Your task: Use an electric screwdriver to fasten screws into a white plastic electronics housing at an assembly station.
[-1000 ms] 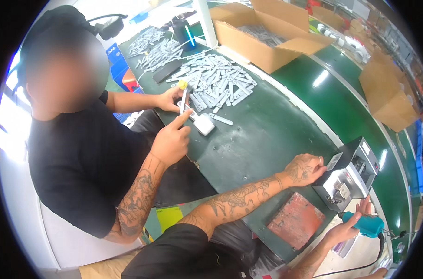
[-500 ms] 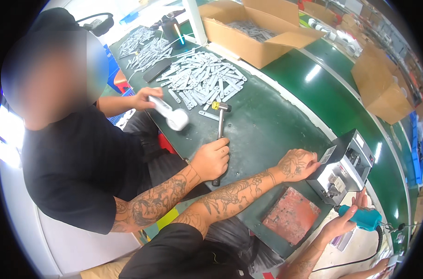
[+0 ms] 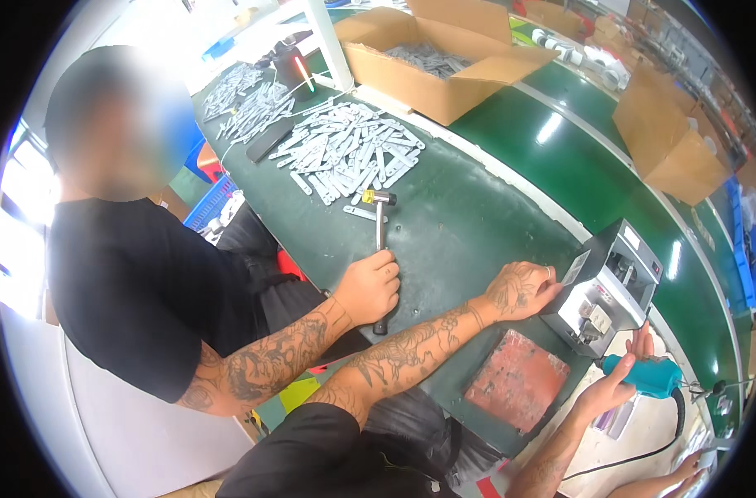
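Observation:
My left hand point(image 3: 517, 290), with a ring on one finger, rests at the left side of a black and silver screw feeder point(image 3: 595, 309). Its fingers are curled in, and anything in them is hidden. In my right hand point(image 3: 609, 392) is a teal electric screwdriver point(image 3: 656, 378), its tip end at the feeder's front and a black cord trailing from its back. Between my forearms, a worn reddish square block point(image 3: 517, 380) lies on the green table. Left of my left arm, a co-worker's hand point(image 3: 368, 286) grips a hammer point(image 3: 381, 228) with a yellow and dark head.
A heap of grey flat parts point(image 3: 344, 153) covers the far table, with one loose part point(image 3: 364, 212) by the hammer. Beyond it stand a dark bottle point(image 3: 293, 68) and an open cardboard box point(image 3: 444, 87). A green conveyor point(image 3: 552, 149) runs along the right. Another person's hand point(image 3: 685, 473) shows lower right.
The co-worker's other hand, which held a white handheld fan, has gone out of sight. Their head and torso have shifted. My hands hold nearly the same places while the view moves slightly.

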Tool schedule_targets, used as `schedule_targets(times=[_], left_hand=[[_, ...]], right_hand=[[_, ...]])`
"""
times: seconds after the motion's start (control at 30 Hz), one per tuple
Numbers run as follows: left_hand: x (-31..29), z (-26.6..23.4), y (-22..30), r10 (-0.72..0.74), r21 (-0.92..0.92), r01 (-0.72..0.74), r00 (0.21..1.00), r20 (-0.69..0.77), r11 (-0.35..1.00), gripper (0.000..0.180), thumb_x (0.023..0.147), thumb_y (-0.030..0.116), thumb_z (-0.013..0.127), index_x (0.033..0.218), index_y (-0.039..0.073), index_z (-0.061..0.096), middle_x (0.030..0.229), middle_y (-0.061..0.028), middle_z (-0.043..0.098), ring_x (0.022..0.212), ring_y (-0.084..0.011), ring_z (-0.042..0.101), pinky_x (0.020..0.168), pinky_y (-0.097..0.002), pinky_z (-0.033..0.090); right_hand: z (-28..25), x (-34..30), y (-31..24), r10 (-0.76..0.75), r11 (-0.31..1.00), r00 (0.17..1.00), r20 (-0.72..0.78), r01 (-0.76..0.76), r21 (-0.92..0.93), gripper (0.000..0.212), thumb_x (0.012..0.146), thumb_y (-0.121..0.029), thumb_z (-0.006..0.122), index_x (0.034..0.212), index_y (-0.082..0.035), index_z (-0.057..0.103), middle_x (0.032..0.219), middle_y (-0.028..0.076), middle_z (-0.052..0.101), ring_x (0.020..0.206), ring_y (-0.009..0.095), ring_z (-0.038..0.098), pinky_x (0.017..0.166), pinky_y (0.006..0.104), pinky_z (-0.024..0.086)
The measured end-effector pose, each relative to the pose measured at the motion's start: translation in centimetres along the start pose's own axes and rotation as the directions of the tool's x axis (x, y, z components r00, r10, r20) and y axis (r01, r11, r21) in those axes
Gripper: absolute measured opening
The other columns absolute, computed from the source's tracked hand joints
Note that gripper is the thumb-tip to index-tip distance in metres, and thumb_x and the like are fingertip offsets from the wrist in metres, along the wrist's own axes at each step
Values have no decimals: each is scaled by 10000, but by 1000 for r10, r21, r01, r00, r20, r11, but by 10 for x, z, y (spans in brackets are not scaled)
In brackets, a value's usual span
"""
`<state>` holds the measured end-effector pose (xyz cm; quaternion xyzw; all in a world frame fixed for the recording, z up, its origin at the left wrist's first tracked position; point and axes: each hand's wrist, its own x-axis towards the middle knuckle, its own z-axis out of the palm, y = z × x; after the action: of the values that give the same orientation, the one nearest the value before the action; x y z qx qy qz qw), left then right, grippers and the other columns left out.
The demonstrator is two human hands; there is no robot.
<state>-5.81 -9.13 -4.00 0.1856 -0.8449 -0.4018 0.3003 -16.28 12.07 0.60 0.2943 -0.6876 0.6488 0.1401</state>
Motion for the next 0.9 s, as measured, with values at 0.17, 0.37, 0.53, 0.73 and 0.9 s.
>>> schedule_targets(times=[0.17, 0.37, 0.53, 0.73, 0.9], left_hand=[[9, 19, 1, 97, 3, -97, 995, -17, 995, 220, 957, 271, 692, 856, 76, 676, 780, -181, 698, 784, -419, 697, 726, -515, 553], [10, -10, 2, -69, 12, 68, 996, 49, 998, 201, 969, 225, 715, 850, 64, 693, 704, -177, 676, 676, -372, 701, 646, -450, 548], [15, 9, 7, 37, 32, -37, 999, -15, 999, 210, 993, 206, 720, 872, 35, 710, 668, -126, 666, 587, -253, 653, 585, -376, 499], [-5, 4, 64, -42, -193, -20, 949, -313, 981, 153, 1011, 150, 709, 948, 12, 723, 700, -45, 653, 625, -91, 561, 585, -259, 451], [-18, 43, 163, 297, -271, -272, 953, 55, 923, 145, 983, 122, 715, 1057, -3, 720, 891, -91, 730, 765, -181, 684, 717, -316, 547]], right_hand=[[-21, -2, 14, 37, 999, 998, -57, -39, -30, 573, 1055, -294, 620, 1465, 92, 516, 1459, 214, 616, 1296, 314, 615, 1127, 453, 456], [7, -3, 5, 64, 989, 998, 3, -64, 136, 556, 991, -254, 688, 1435, 50, 546, 1435, 195, 618, 1323, 300, 593, 1108, 450, 443], [-15, -3, 8, 98, 989, 995, -19, -95, 113, 541, 967, -167, 739, 1432, 38, 555, 1378, 187, 659, 1239, 239, 626, 1055, 410, 485], [-27, -11, -31, 258, 927, 966, 1, -248, 282, 530, 977, -85, 724, 1460, 36, 544, 1287, 125, 715, 1021, 135, 685, 914, 311, 549], [-89, -46, -63, 385, 889, 922, 46, -384, 250, 570, 974, -66, 723, 1481, 53, 491, 1138, 108, 740, 1028, 125, 669, 894, 290, 534]])
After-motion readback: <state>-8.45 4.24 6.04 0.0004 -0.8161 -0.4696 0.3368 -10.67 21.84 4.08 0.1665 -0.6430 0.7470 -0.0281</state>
